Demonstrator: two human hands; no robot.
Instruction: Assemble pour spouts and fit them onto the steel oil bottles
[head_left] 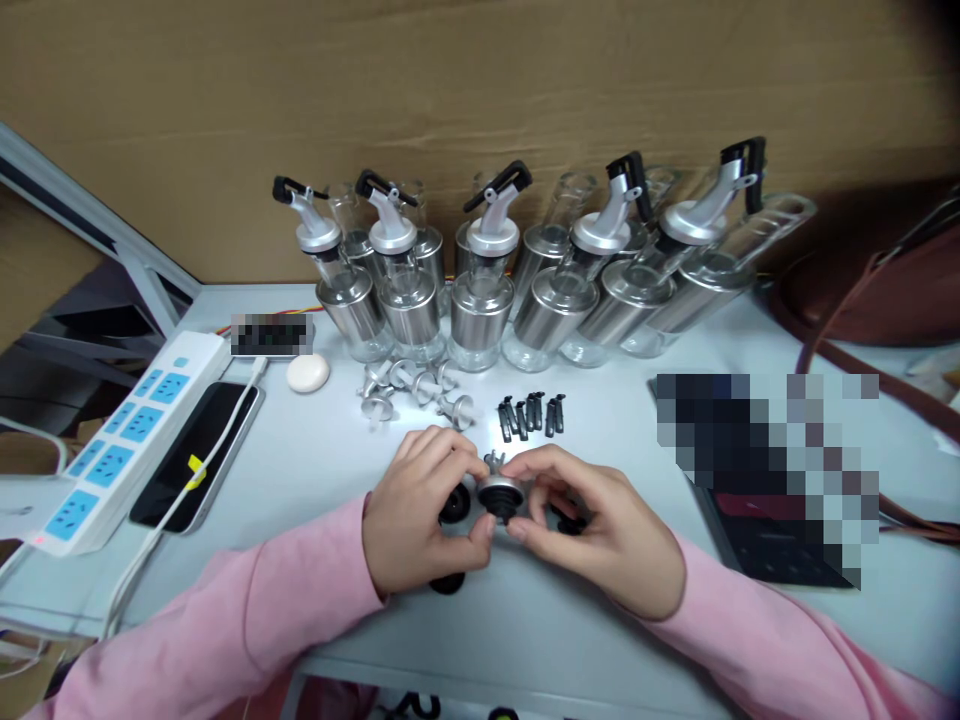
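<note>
A bottle pourer (501,490) with a silver metal collar and a black ribbed rubber stopper is held between both hands, low over the table. My left hand (420,515) pinches it from the left, thumb at the stopper and forefinger near the spout. From the right, my right hand (607,530) grips it the same way with thumb and forefinger. Black round rubber parts (454,503) lie by my left hand, partly hidden, and another dark part shows under my right fingers. Just beyond are several small black levers (529,415) and a pile of silver spouts (416,390) with whitish tubes.
Several glass and steel bottles (482,310) stand at the back, the front ones topped with pourers. To the left are a white power strip (142,430), a phone (199,455) with a cable across it, and a white rounded object (307,373). A brown bag (862,290) sits right.
</note>
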